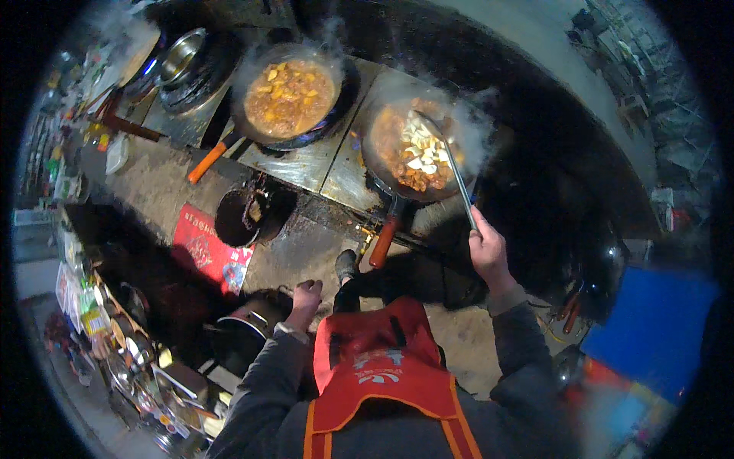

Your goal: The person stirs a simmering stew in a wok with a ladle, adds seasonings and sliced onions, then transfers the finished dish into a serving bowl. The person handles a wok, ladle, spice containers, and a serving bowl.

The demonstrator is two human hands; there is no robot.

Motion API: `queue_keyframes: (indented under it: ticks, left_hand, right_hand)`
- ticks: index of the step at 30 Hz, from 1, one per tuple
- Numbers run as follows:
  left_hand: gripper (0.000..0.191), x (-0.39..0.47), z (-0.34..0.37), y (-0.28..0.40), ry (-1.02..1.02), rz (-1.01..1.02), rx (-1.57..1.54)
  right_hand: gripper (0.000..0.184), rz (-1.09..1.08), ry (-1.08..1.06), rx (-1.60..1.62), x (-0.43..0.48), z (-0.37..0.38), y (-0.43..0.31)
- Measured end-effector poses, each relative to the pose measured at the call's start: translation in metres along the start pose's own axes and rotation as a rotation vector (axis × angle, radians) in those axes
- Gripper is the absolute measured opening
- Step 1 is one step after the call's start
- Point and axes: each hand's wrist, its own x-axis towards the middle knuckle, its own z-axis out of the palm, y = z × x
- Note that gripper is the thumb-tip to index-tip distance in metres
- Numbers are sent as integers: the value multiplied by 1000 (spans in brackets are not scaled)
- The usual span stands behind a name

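Note:
My right hand (489, 251) grips the end of a long metal-handled ladle (456, 166). Its head reaches into a steaming wok (370, 135) at the right, where pale sliced pieces (423, 146) lie on browned chunks of food (421, 179) in sauce. The wok's reddish wooden handle (383, 244) points toward me. Low at my left side, my left hand (308, 299) has loosely curled fingers, and nothing is plainly seen in it. A second wok (241, 123), left of the first, holds a stew with yellow chunks (289, 97) over a blue flame.
A steel bowl (182, 56) rests on the stove further left. Below the stove stands a dark bucket (232, 221) beside a red printed sheet (198, 244). A large pot (243, 327) is near my left hand. Crowded bowls and containers (137, 350) line the lower left; a blue panel (654, 333) is at right.

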Motion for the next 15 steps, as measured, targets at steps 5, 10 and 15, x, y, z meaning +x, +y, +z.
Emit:
queue_keyframes:
  ticks: [5,10,15]
  left_hand:
    - [41,-112,-7,-62,155,-182,-238]
    - [43,-234,7,-145,312,-297,-296]
    - [56,-351,46,-223,529,-384,-551]
  right_hand:
    - [55,4,-152,-253,-6,19,14]
    - [21,-304,-572,175,-38,59,-129]
    - [27,-320,-2068,124,-175,127,-257]
